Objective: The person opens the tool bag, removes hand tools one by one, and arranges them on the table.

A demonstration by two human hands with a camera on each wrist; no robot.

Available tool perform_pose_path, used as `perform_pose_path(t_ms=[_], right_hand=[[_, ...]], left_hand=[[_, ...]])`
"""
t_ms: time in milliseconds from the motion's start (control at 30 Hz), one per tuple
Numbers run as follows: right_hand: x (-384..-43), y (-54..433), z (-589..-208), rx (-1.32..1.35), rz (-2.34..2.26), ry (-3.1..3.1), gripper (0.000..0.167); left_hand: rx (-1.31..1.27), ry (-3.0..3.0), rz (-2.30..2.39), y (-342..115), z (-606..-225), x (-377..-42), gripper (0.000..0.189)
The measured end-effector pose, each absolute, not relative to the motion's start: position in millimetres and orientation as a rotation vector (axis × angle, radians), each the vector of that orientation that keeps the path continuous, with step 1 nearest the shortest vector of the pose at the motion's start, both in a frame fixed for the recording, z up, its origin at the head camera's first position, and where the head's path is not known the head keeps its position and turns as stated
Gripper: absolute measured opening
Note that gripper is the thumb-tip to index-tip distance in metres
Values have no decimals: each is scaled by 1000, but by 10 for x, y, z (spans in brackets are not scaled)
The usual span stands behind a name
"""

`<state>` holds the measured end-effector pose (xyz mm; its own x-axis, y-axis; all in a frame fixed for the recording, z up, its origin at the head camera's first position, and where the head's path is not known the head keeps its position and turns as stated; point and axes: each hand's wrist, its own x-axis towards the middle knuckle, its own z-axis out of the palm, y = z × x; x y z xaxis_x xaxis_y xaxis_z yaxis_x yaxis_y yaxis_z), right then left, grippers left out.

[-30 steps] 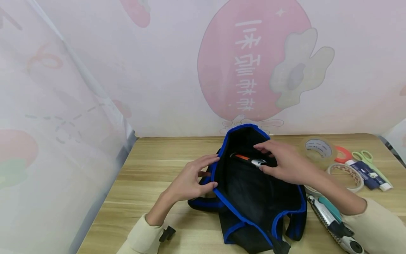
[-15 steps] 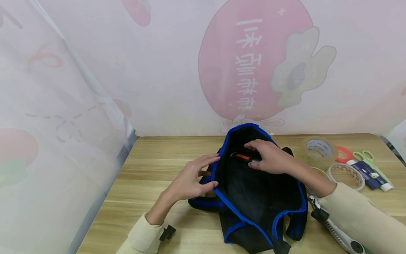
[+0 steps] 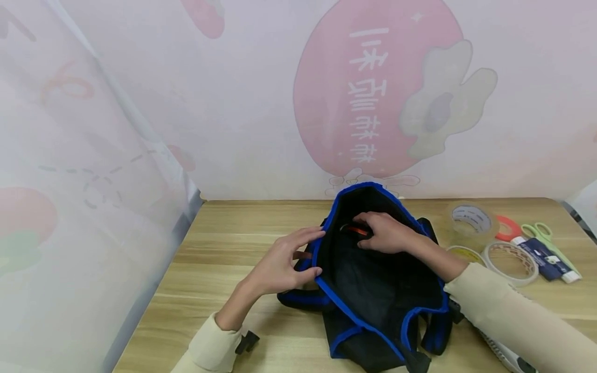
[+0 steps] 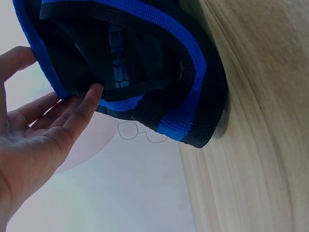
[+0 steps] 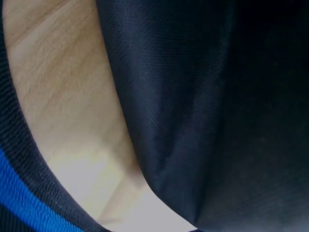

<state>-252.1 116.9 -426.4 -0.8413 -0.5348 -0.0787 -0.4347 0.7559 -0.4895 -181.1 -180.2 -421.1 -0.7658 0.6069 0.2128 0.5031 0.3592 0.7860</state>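
A black bag [image 3: 368, 290] with blue trim stands on the wooden table [image 3: 224, 248], its mouth facing me. My left hand [image 3: 282, 264] holds its left rim, fingertips and thumb at the blue edge; in the left wrist view this hand [image 4: 43, 125] touches the bag's outside [image 4: 145, 63], which has blue lettering. Inside the bag, my right hand [image 3: 384, 233] curls its thumb and fingers round a slim orange-and-black tool [image 3: 358, 230], hiding its silver end. Only the bag's dark cloth [image 5: 169, 96], a strap and some table show in the right wrist view.
To the right lie a clear tape roll [image 3: 471, 220], a red ring [image 3: 508, 228], a white tape roll [image 3: 510, 263], green scissors [image 3: 543, 235] and a dark blue glue tube [image 3: 545, 259]. A long silver tool [image 3: 503, 352] is partly under the right sleeve. A patterned curtain hangs behind.
My right hand has moved left and deeper into the bag, closing over the tool's silver end. The left hand has kept its place at the rim.
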Motion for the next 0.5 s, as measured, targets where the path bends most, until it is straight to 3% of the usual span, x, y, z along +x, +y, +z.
perform_pose_path(t_ms=[500], right_hand=[[-2485,1093,-4437,-752,-684,2742,53]], left_hand=[[1011,2509,1359,-1813,-4223,-1821,72]])
